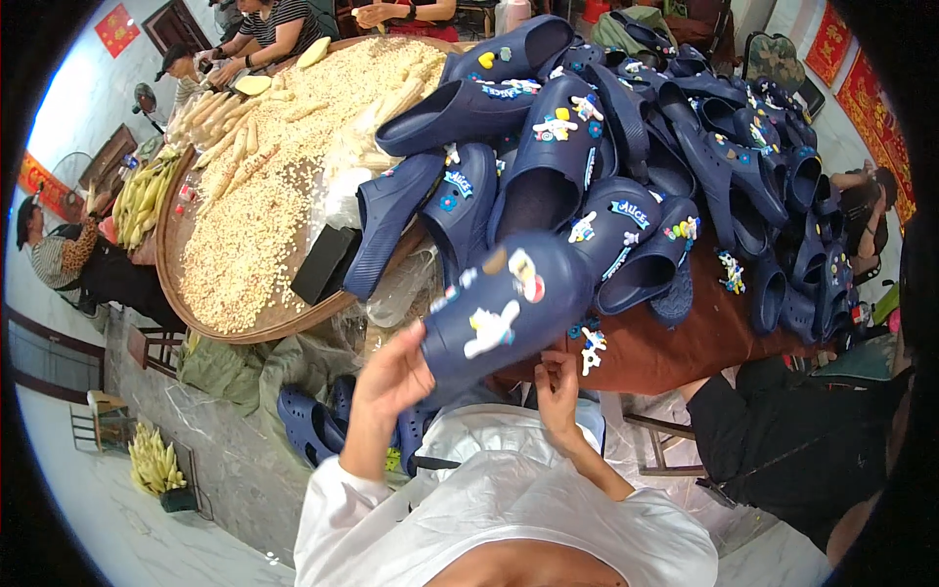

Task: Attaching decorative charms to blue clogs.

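A navy blue clog point(514, 318) with a white cartoon charm and other charms on its upper is held up in front of me, slightly blurred. My left hand point(393, 377) grips it at its left end. Below its right end, at the edge of the brown-covered table, is my right hand point(559, 396). Its fingers are curled together, and whatever they may hold is hidden or too small to make out. Just right of those fingertips lie a white cartoon charm point(592, 350) and a dark blue charm point(582, 328). Another loose charm point(731, 272) rests farther right.
A large pile of navy clogs point(558, 137) covers the table's far side. Left of it stands a round woven tray point(168, 259) with corn kernels and cobs, plus a black box point(327, 264). More clogs point(311, 426) sit low at left. A person in black point(782, 440) is at right; others work behind.
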A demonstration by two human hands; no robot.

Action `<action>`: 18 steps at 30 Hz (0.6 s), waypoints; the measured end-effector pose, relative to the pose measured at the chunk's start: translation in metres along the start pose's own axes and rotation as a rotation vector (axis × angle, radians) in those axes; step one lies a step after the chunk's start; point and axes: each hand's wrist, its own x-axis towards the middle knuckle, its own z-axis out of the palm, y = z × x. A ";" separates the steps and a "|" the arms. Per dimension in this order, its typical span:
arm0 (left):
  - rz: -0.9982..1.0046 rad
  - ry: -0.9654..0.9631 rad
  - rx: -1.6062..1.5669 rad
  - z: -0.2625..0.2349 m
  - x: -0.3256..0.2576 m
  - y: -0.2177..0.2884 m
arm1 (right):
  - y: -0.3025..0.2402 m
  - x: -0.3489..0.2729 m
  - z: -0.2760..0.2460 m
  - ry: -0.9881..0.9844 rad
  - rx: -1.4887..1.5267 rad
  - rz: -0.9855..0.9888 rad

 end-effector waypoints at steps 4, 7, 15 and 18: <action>0.114 -0.080 0.041 0.056 0.049 0.047 | -0.024 0.005 0.001 -0.095 -0.067 -0.028; -0.002 -0.441 -0.095 0.069 0.102 0.090 | -0.031 0.005 -0.001 -0.154 -0.105 -0.028; 0.241 -0.209 -0.139 0.170 0.246 0.115 | -0.020 -0.002 -0.017 -0.203 -0.186 0.001; 0.142 -0.189 0.123 0.187 0.284 0.120 | -0.022 -0.001 -0.019 -0.201 -0.202 -0.013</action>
